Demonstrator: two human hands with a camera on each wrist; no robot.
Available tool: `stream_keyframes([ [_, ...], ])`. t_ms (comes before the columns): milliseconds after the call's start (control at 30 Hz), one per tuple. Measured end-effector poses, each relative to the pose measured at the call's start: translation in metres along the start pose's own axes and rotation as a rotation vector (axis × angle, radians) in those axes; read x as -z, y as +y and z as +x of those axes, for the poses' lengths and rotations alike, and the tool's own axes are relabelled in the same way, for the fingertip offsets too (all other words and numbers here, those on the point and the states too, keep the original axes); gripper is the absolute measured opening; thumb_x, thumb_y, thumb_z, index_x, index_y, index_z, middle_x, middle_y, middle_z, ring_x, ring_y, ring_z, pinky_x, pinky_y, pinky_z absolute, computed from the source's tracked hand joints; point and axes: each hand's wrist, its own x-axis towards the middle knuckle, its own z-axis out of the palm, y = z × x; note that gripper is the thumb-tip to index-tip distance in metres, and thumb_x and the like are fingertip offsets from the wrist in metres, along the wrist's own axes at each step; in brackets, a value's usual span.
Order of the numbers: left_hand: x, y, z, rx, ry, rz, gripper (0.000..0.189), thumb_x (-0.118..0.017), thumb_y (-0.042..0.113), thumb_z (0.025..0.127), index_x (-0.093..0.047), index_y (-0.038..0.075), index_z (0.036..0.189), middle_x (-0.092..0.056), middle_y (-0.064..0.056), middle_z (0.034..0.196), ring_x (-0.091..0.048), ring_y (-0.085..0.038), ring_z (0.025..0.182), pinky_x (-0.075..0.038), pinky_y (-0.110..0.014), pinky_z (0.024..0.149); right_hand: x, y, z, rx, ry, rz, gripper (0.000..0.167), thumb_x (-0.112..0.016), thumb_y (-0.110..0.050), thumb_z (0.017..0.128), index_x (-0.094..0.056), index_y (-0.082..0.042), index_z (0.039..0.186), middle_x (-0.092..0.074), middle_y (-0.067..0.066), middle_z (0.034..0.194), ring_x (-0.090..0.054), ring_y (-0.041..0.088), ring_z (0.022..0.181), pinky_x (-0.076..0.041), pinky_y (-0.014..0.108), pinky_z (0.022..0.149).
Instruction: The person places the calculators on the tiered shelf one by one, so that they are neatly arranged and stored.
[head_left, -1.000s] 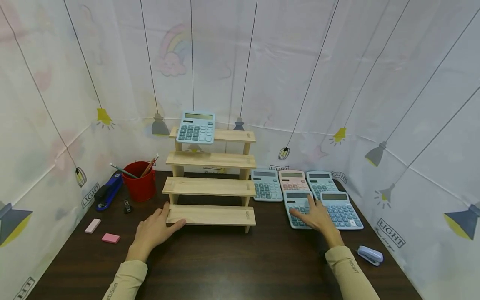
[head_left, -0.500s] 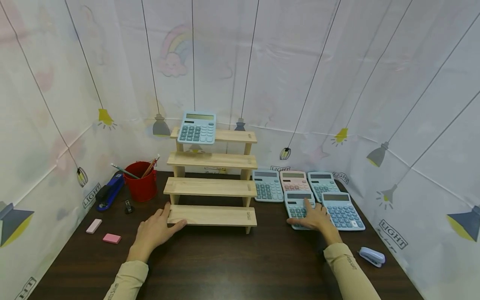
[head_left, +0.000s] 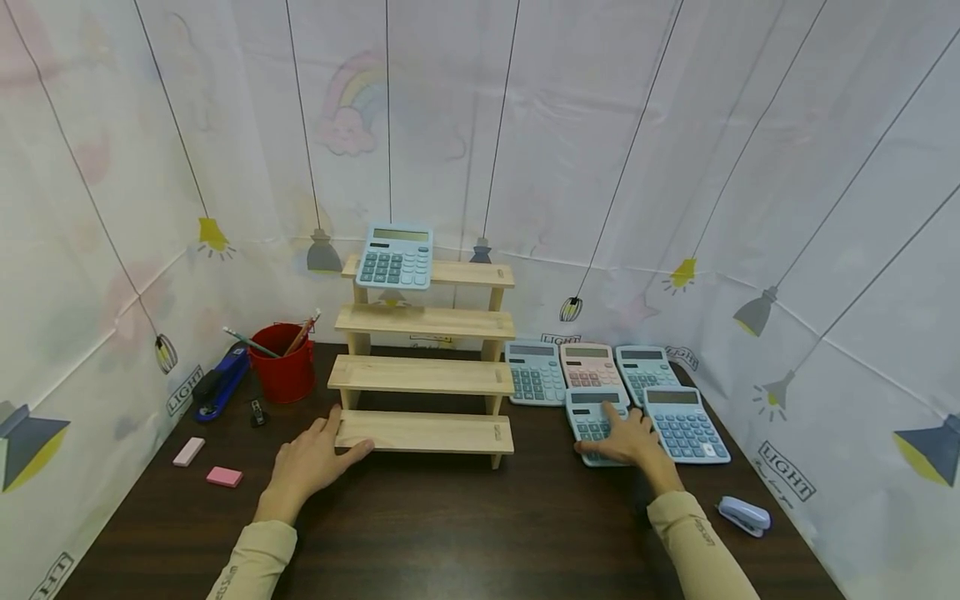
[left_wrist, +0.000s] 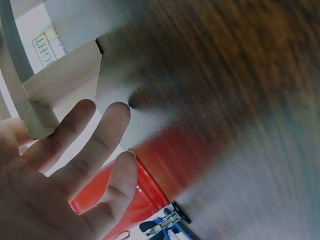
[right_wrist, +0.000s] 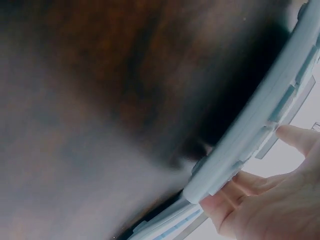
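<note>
My left hand (head_left: 307, 458) is at the left end of the lowest step of a wooden tiered stand (head_left: 423, 429), its fingers spread; in the left wrist view the fingers are extended beside the wood. My right hand (head_left: 633, 442) holds a blue calculator (head_left: 592, 408), thumb at its left edge and index finger over its keys. The right wrist view shows that calculator (right_wrist: 250, 125) from its edge, with fingertips on its keys and border. Beside and behind it lie a blue calculator (head_left: 684, 427), a pink calculator (head_left: 588, 367) and more blue ones. Another blue calculator (head_left: 395, 257) leans on the stand's top step.
Left of the stand stand a red bucket (head_left: 283, 379) with pencils and a blue stapler (head_left: 220, 383). A small black object (head_left: 257, 413), a white eraser (head_left: 188, 452) and a pink eraser (head_left: 224, 477) lie nearer. A small lilac stapler (head_left: 744, 515) lies at the right.
My right hand has closed in on the front blue calculator, which has shifted slightly toward me, away from the pink one. My left hand has stayed at the stand.
</note>
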Motion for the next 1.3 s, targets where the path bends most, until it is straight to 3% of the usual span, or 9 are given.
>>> stream_keyframes([
  [367,-0.001,-0.003,0.001,0.001,-0.001,0.005,0.109,-0.045,0.083,0.086,-0.03,0.001,0.156,-0.053,-0.027,0.143,-0.059,-0.047,0.121,-0.046,-0.07,0.093,0.005,-0.014,-0.006,0.036,0.04,0.001,0.11,-0.064,-0.074,0.079,-0.023,-0.012,0.16,-0.018,0.049,0.148,-0.026,0.072,0.131,-0.033,0.082,0.095],
  [733,0.0,-0.002,0.0,0.008,-0.004,-0.001,0.108,-0.047,0.081,0.087,-0.029,0.001,0.157,-0.053,-0.027,0.143,-0.059,-0.047,0.121,-0.046,-0.069,0.092,0.031,-0.041,-0.011,0.121,0.102,-0.01,0.107,-0.062,-0.073,0.082,-0.026,-0.009,0.16,-0.027,0.048,0.146,-0.034,0.069,0.129,-0.038,0.078,0.093],
  [1200,0.003,0.002,-0.002,0.012,-0.008,-0.009,0.105,-0.048,0.078,0.089,-0.029,0.001,0.157,-0.051,-0.028,0.145,-0.057,-0.049,0.124,-0.044,-0.07,0.096,0.071,-0.072,0.005,0.189,0.175,-0.008,0.108,-0.06,-0.074,0.082,-0.025,-0.007,0.16,-0.022,0.048,0.151,-0.026,0.069,0.138,-0.032,0.08,0.102],
  [1300,0.003,0.002,-0.002,0.009,-0.005,-0.007,0.105,-0.048,0.079,0.088,-0.029,0.001,0.157,-0.052,-0.027,0.145,-0.058,-0.048,0.123,-0.045,-0.07,0.095,0.079,-0.081,0.006,0.191,0.184,-0.003,0.109,-0.061,-0.074,0.081,-0.024,-0.009,0.16,-0.026,0.046,0.149,-0.031,0.065,0.136,-0.036,0.078,0.1],
])
